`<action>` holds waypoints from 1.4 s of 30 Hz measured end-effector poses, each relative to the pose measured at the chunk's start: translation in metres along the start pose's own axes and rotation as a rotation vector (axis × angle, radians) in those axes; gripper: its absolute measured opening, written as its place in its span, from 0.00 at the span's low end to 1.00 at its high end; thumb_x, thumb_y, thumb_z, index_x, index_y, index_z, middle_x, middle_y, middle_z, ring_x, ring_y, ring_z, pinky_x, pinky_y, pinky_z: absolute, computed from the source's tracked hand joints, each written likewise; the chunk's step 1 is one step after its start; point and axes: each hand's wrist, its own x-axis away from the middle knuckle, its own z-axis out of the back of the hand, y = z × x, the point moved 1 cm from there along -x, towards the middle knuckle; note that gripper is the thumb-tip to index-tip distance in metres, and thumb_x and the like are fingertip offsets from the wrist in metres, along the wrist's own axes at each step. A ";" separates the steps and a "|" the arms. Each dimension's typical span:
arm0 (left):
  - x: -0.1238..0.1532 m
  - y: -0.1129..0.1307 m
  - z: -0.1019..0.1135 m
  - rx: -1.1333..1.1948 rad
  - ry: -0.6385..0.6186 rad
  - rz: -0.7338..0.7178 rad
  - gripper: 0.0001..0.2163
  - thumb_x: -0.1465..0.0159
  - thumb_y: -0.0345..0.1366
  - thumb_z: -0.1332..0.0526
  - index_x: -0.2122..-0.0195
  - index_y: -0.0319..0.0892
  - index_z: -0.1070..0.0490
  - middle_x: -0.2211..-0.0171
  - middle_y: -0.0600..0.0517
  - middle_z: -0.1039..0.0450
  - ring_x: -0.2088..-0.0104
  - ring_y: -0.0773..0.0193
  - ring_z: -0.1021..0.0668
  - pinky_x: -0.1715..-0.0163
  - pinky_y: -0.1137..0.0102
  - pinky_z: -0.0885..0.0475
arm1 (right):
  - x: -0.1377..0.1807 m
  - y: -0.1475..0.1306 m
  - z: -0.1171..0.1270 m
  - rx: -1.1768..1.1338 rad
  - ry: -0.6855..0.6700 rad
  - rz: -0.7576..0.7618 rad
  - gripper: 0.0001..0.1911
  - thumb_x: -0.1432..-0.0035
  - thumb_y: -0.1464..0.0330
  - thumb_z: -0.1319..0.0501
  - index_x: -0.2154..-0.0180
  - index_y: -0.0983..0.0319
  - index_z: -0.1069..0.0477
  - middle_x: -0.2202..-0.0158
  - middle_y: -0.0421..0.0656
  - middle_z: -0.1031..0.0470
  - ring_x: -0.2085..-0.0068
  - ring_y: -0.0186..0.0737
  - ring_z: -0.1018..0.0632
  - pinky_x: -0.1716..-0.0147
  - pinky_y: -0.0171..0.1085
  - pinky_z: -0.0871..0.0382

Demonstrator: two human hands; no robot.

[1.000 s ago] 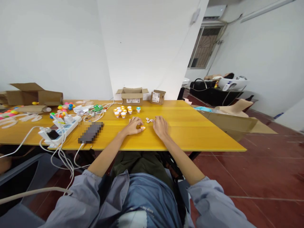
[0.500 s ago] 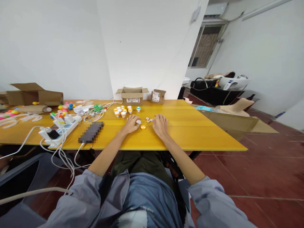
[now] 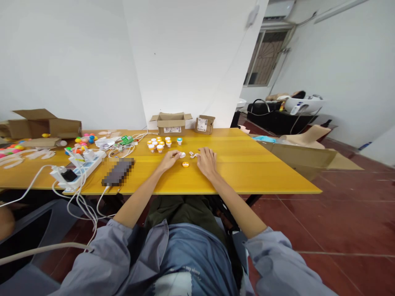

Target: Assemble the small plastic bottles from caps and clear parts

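Note:
My left hand [image 3: 169, 160] has its thumb and fingertips closed on a small white round piece [image 3: 182, 155], held just over the table. Across from it, my right hand [image 3: 207, 161] rests on the tabletop with its fingers apart, the near side of the hand beside several tiny white parts with holes [image 3: 192, 155]. An orange-and-white round cap [image 3: 185, 164] lies between my hands, closer to me. Beyond my left hand stands a cluster of orange-and-white knob-like pieces [image 3: 159, 147], and a teal-topped one [image 3: 179, 140] is a little apart to their right.
Two cardboard boxes, an open one [image 3: 171, 123] and a smaller one [image 3: 205, 124], stand against the wall. Left of my arm are a dark phone [image 3: 119, 172], a power strip [image 3: 89, 168] with tangled white cables and colourful balls [image 3: 84, 139]. The yellow table [image 3: 262, 176] ends on my right.
My left hand has shifted slightly, lifting and tilting the white round piece between its fingertips. My right hand has barely moved beside the tiny white parts.

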 end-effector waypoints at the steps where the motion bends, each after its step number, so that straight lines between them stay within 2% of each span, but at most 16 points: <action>1: 0.000 0.001 0.000 0.018 0.000 0.007 0.16 0.37 0.49 0.41 0.71 0.42 0.27 0.72 0.54 0.26 0.65 0.60 0.25 0.60 0.66 0.29 | 0.000 -0.001 0.001 -0.003 -0.002 0.006 0.13 0.36 0.71 0.48 0.53 0.60 0.29 0.53 0.53 0.26 0.52 0.53 0.29 0.54 0.47 0.40; 6: 0.002 0.005 0.001 0.084 -0.016 0.012 0.17 0.37 0.50 0.42 0.74 0.42 0.30 0.76 0.56 0.32 0.69 0.63 0.29 0.64 0.68 0.31 | 0.000 -0.004 0.003 -0.017 -0.002 0.026 0.13 0.36 0.72 0.48 0.54 0.60 0.28 0.53 0.54 0.26 0.53 0.53 0.30 0.55 0.47 0.40; 13: 0.003 0.009 -0.003 0.080 -0.056 -0.007 0.17 0.38 0.50 0.40 0.75 0.41 0.30 0.76 0.56 0.32 0.70 0.65 0.30 0.66 0.70 0.34 | 0.001 -0.006 0.004 0.001 0.009 0.064 0.14 0.36 0.74 0.49 0.55 0.60 0.27 0.54 0.52 0.25 0.53 0.52 0.30 0.55 0.46 0.40; 17: 0.004 0.009 -0.004 0.080 -0.051 -0.012 0.20 0.39 0.52 0.39 0.77 0.40 0.29 0.77 0.56 0.32 0.71 0.66 0.30 0.68 0.71 0.34 | 0.001 -0.007 0.005 -0.014 0.008 0.143 0.16 0.37 0.76 0.50 0.56 0.59 0.26 0.56 0.51 0.24 0.54 0.51 0.29 0.56 0.45 0.40; 22: 0.005 0.011 -0.004 0.089 -0.045 -0.015 0.22 0.42 0.56 0.38 0.78 0.40 0.30 0.79 0.56 0.33 0.72 0.66 0.31 0.69 0.71 0.35 | 0.002 -0.010 0.009 -0.047 -0.058 0.271 0.18 0.38 0.78 0.50 0.56 0.58 0.26 0.56 0.49 0.23 0.54 0.50 0.28 0.55 0.44 0.39; 28: 0.006 0.012 -0.004 0.086 -0.021 -0.029 0.21 0.42 0.54 0.36 0.78 0.40 0.28 0.79 0.55 0.30 0.73 0.66 0.30 0.70 0.71 0.34 | 0.003 -0.011 0.010 -0.146 -0.117 0.403 0.15 0.32 0.72 0.50 0.54 0.56 0.25 0.56 0.47 0.22 0.55 0.47 0.26 0.56 0.44 0.38; 35: 0.005 0.012 -0.006 0.134 -0.048 -0.066 0.19 0.44 0.53 0.33 0.76 0.40 0.27 0.77 0.55 0.28 0.73 0.67 0.29 0.70 0.71 0.33 | 0.002 -0.008 0.010 -0.234 -0.121 0.402 0.14 0.29 0.64 0.49 0.51 0.56 0.26 0.55 0.47 0.21 0.54 0.47 0.25 0.56 0.43 0.37; 42: 0.006 0.014 -0.008 0.152 -0.062 -0.095 0.19 0.44 0.53 0.33 0.75 0.40 0.27 0.77 0.55 0.28 0.73 0.67 0.29 0.70 0.71 0.33 | 0.001 -0.008 0.011 -0.258 -0.152 0.412 0.14 0.30 0.64 0.49 0.56 0.55 0.24 0.57 0.46 0.20 0.56 0.46 0.24 0.57 0.42 0.35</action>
